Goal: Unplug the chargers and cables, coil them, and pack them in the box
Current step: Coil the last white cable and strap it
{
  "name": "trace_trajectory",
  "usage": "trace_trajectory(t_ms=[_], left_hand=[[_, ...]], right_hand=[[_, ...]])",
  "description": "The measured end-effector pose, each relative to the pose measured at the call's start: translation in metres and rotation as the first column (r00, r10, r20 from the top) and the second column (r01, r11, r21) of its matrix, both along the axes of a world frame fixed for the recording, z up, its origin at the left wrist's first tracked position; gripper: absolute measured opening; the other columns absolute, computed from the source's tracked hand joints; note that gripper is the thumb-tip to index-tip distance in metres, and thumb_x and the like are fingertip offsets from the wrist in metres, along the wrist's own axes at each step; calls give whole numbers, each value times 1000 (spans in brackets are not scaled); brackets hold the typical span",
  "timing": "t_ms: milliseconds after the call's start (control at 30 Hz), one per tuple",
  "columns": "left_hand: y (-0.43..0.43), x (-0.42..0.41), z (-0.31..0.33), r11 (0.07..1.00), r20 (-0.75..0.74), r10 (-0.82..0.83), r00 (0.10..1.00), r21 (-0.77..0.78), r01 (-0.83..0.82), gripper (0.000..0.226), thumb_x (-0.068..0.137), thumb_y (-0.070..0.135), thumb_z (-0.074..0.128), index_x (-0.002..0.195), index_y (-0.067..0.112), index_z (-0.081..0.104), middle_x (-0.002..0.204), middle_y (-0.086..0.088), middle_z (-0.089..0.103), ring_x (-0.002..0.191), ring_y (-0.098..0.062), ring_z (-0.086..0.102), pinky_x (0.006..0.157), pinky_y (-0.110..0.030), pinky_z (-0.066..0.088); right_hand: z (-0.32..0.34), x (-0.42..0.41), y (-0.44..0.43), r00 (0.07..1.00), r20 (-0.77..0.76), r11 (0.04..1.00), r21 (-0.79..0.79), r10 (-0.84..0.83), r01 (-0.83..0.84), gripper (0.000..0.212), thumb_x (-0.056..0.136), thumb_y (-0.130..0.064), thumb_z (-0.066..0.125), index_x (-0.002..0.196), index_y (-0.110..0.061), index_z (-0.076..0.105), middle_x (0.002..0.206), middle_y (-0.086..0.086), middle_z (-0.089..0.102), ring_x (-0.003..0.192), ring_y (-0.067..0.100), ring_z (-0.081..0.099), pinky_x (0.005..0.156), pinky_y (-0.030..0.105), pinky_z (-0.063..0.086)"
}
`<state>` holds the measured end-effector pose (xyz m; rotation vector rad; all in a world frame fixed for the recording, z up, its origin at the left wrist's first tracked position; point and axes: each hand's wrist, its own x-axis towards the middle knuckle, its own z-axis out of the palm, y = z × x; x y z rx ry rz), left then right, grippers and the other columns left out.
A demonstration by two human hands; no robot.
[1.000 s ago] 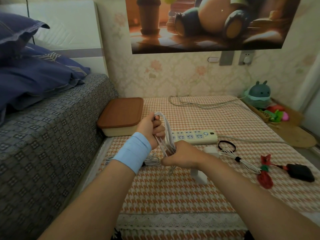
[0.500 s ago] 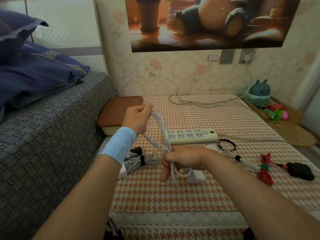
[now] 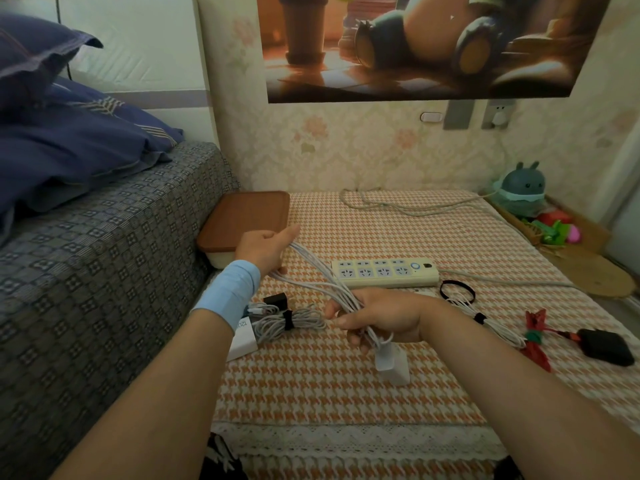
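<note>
Cable loops (image 3: 320,273) longer, seemingly tauter now.

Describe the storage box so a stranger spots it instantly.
Find the grey patterned bed on the left. Beside it, on the orange houndstooth tablecloth, sits a cream rectangular box with a brown lid. Nothing else there has a lid.
</note>
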<state>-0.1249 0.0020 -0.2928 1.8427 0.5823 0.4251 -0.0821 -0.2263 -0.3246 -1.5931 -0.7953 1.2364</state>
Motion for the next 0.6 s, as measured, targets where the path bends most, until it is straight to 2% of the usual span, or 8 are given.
trace_trajectory(t_ms=[100,167,233,300,367,467,533,600], left_hand=[[1,-4,-5,974,-86,24,996,226,-4,53,90,49,63,59,10,44,55,-12,48,46,-20,59,41,-23,45],[2,-2,-13,887,-105,22,994,460,29,37,93,38,61,71,10,53,72,-11,56,66,-23,62,61,-35,55],[0,-3,-14,727,-12,-50,999,685,44,6,95,21,58,97,16,62,101,-5,58,93,-24,58,82,-41,52],[-11,-5,-5,556,135,-264,955,830,36,22,92,15,55,113,21,62,117,-1,58,107,-23,53,91,-44,47],[-29,-9,7,417,62,-467,882,895,158,42,83,34,56,125,27,59,130,5,58,122,-19,50,103,-45,41],[-53,-10,-4,199,-413,-464,784,813,547,83,74,59,58,148,34,32,153,7,37,142,-16,30,119,-43,21],[-55,-5,-17,213,-550,-390,739,727,653,86,74,53,69,148,36,28,148,8,43,136,-17,38,117,-39,25],[-54,-1,-19,329,-531,-395,750,680,655,60,76,41,76,130,32,51,119,7,64,109,-19,58,98,-35,46]], right_hand=[[-4,0,4,999,36,999,-23,-36,37,18,106,-11,49,121,-12,59,104,9,71,61,14,61,55,26,50],[-5,2,5,997,60,997,-51,-58,61,21,108,-14,46,123,-10,60,86,7,68,48,10,47,47,24,42],[-4,4,3,997,50,996,-75,-53,57,26,109,-20,45,125,-8,62,67,1,53,45,9,39,45,23,36],[-3,6,0,997,21,994,-76,-76,77,28,108,-27,47,121,-9,64,59,-2,41,44,9,35,44,23,32],[0,10,-4,992,-24,991,-57,-126,124,28,107,-30,48,114,-7,64,56,-3,35,41,8,33,42,23,30],[4,15,-15,991,-72,993,-35,-116,113,26,106,-28,49,108,-6,62,54,-3,34,39,7,32,41,22,29],[5,18,-23,993,-80,996,-36,-84,81,24,106,-26,50,110,-7,64,53,-3,34,38,6,32,39,21,29],[6,19,-29,996,-53,997,-38,-75,73,22,105,-24,53,109,-7,66,53,-2,34,38,6,33,39,21,31]])
